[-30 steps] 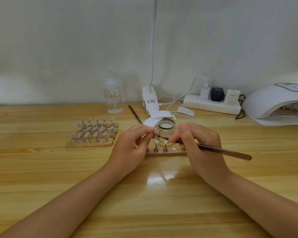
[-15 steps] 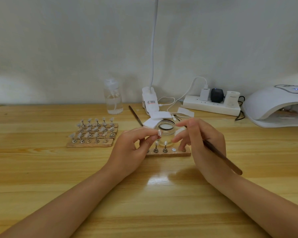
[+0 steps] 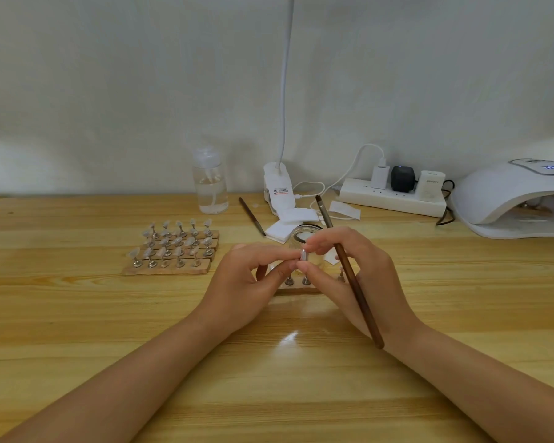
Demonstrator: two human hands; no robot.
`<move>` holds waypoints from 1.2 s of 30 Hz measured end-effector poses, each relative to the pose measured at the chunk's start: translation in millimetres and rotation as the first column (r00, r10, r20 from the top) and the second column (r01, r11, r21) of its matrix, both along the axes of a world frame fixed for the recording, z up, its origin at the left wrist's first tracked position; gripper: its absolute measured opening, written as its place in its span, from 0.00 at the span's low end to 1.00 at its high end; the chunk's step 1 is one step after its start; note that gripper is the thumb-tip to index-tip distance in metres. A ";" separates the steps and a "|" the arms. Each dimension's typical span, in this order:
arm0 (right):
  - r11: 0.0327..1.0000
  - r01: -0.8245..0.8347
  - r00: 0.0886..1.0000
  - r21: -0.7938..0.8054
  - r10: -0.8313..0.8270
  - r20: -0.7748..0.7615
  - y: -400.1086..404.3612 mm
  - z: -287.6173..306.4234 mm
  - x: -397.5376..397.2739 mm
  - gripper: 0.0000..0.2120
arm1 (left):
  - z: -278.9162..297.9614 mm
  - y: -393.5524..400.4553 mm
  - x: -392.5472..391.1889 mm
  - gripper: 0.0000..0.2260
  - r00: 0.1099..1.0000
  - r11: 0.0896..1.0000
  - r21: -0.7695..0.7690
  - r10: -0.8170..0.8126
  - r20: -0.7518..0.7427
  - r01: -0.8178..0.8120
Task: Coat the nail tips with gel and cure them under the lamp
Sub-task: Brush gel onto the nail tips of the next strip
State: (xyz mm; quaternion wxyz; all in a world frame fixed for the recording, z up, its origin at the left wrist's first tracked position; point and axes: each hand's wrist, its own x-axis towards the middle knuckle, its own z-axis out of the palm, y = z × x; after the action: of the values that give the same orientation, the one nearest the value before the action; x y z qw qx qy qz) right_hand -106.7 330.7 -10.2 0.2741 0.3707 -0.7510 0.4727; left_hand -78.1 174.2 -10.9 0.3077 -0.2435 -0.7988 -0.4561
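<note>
My left hand [image 3: 248, 282] and my right hand [image 3: 349, 273] meet above a small wooden holder strip [image 3: 296, 286] with metal pegs. Both pinch one clear nail tip [image 3: 303, 255] between their fingertips. A long brown gel brush [image 3: 349, 276] also rests in my right hand, its bristle end pointing up and away. Just behind the fingers stands a small glass gel jar [image 3: 304, 235]. At the far right sits the white curing lamp [image 3: 512, 199], with its display lit and something inside its opening.
Three wooden strips with several nail tips on pegs [image 3: 173, 251] lie at the left. A clear pump bottle [image 3: 210, 183], a clip lamp base [image 3: 277, 191], white wipes [image 3: 282, 230], a second brush [image 3: 251, 215] and a power strip [image 3: 392, 195] line the back.
My right hand has swung the brush from lying flat with its bristles at the nail tip to standing steeply upright, and its fingertips have closed in to pinch the tip along with my left hand.
</note>
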 end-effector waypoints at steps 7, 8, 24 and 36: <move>0.999 0.017 1.000 -0.046 -0.016 0.011 3.5 3.8 0.5 0.13 | 1.5 -2.7 1.4 0.10 0.994 0.995 -0.037 0.089 0.057 -0.087; 0.998 0.024 1.000 -0.052 -0.022 0.020 5.0 4.5 -0.7 0.13 | 1.4 -3.1 1.1 0.11 0.993 0.993 -0.050 0.108 0.055 -0.106; 0.992 0.105 0.991 0.076 -0.111 0.070 29.5 -0.7 -13.6 0.16 | -5.8 -6.5 -7.7 0.20 0.904 0.987 -0.083 0.159 0.398 -0.137; 0.978 0.071 0.991 0.195 -0.092 0.097 26.4 -2.8 -15.2 0.16 | -6.7 -8.3 -7.0 0.17 0.909 0.994 -0.080 0.095 0.406 -0.068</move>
State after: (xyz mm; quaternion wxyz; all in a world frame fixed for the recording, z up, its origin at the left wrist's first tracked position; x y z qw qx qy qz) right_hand -122.0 357.1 -13.1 0.2162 0.3386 -0.8210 0.4057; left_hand -85.1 165.9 -17.6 0.1445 -0.1187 -0.8691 -0.4579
